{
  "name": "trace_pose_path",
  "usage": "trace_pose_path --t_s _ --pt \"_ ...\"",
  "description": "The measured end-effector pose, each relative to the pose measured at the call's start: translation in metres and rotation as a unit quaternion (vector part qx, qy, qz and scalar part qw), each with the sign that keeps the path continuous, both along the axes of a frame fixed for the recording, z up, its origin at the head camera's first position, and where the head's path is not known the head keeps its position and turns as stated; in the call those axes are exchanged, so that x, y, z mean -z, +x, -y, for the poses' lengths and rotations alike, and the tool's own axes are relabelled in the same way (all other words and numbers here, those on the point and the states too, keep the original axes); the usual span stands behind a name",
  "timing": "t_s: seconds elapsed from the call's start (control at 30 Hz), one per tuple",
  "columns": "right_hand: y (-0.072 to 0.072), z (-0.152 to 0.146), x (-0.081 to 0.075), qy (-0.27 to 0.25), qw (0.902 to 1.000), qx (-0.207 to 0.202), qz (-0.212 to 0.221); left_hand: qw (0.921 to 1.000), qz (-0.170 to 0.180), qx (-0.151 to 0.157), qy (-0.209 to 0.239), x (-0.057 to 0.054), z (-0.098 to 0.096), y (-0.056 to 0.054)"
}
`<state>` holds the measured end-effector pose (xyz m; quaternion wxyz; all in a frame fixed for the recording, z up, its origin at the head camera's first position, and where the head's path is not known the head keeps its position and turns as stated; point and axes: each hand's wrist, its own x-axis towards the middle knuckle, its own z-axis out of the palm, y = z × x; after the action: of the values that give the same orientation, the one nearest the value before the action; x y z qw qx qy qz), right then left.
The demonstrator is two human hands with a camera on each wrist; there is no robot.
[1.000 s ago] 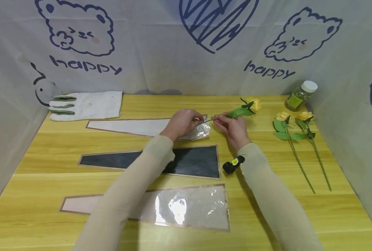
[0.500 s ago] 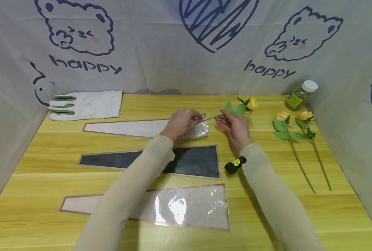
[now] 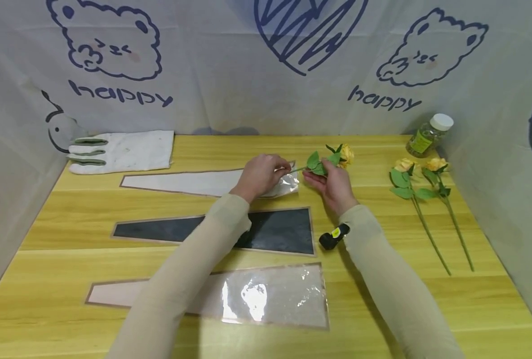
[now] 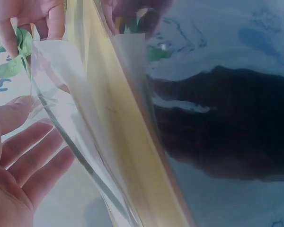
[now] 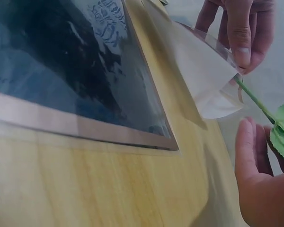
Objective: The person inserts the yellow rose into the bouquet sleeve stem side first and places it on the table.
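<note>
My left hand pinches the mouth of a long, tapered flower sleeve, white with a clear side, at the back of the table. My right hand holds a yellow artificial rose by its stem just below the bloom, among green leaves. In the left wrist view the stem runs down inside the clear film, and the left fingers are spread behind it. The right wrist view shows the left thumb on the sleeve's edge, with the green stem entering there.
Nearer lie a black sleeve and a pale pink sleeve, both flat. Two more yellow roses rest at the right, with a white-capped jar behind them. White gloves lie at the back left.
The rose has moved left, its stem sliding further into the white sleeve. My right hand has shifted its hold along the stem toward the bloom. The left hand stays at the sleeve's mouth.
</note>
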<state>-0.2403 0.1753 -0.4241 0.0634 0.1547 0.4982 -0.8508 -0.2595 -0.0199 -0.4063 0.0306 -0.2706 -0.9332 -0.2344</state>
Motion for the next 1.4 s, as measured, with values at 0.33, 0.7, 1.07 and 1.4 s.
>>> trace_pose_path --t_s 0.33,0.7,1.07,1.4 --pt "0.000 0.003 0.002 0.025 0.9976 0.065 -0.001 1.0000 0.003 -0.001 -0.001 0.000 -0.001 0.002" --pt "0.001 0.007 0.002 -0.036 0.9990 0.007 0.025 0.9991 -0.028 -0.005 0.031 0.000 -0.007 0.005" --pt "0.001 0.003 -0.001 -0.073 0.9965 0.015 0.038 0.9994 -0.018 0.003 0.030 -0.002 -0.007 0.005" --pt "0.002 0.005 0.002 -0.024 0.9989 -0.002 0.040 0.9973 -0.039 0.007 0.062 0.000 -0.012 0.005"
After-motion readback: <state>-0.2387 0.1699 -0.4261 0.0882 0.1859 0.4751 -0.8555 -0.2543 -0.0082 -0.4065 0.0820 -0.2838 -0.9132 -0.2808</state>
